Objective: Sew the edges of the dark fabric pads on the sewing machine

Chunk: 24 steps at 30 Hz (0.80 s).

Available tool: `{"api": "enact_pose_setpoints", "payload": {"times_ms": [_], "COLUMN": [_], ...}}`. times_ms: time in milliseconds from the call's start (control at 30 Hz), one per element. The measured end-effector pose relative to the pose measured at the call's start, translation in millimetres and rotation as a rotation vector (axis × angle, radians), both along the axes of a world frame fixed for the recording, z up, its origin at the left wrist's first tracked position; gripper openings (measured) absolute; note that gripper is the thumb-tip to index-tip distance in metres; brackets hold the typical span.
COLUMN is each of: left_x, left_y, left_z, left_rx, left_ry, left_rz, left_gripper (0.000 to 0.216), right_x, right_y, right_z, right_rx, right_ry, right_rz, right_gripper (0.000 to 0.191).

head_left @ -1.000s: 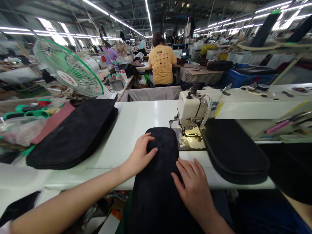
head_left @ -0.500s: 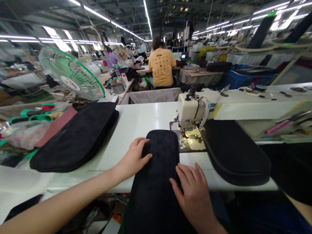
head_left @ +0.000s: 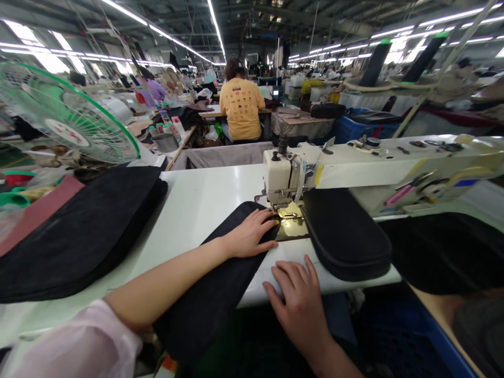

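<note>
"What's changed?"
"The black panel point(head_left: 226, 281) has swung slantwise; its far end, beneath the left hand point(head_left: 252, 233), now sits right by the sewing machine point(head_left: 277, 176)."
"And the hands?"
"Apart. Left lies flat, fingers spread; right, now off the panel, is loosely curled, empty, near the bench point(head_left: 197, 205) edge."
"Meaning?"
"The left alone seems to be positioning it."

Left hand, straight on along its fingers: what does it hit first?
Most likely the sewing machine, at its needle end: the fingertips of the left hand point there from the black panel. Depth is unclear, so contact might be with the shiny plate below.
</note>
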<state>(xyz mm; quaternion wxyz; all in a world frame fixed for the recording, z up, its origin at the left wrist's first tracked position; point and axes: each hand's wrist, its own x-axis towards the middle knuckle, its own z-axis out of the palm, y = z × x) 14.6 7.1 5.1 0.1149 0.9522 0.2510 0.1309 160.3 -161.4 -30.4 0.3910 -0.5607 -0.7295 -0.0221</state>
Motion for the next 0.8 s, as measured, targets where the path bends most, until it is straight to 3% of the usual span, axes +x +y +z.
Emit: {"api": "enact_pose_setpoints", "payload": {"times_ms": [233,567,800], "left_x": [-7,-8,-12], "left_y": [13,19,23], "left_z": [5.4,5.1,7.9], "left_rx": [0.02,-0.001,-0.093], "left_ry": [0.0,-0.051,-0.089], "left_rz": [-0.08,-0.094,-0.175], "left_gripper": [0.051,0.05,0.036], "right_x": [26,27,28], "right_y": [15,22,22], "right_z": [-7.8,-11.7,-12.9], "right_rx": [0.011,0.046,0.039], "right_ry": [-0.067,-0.069,-0.065], "right_rz": [-0.035,-0.03,-0.031], "right_gripper": [0.019,0.019,0.02]}}
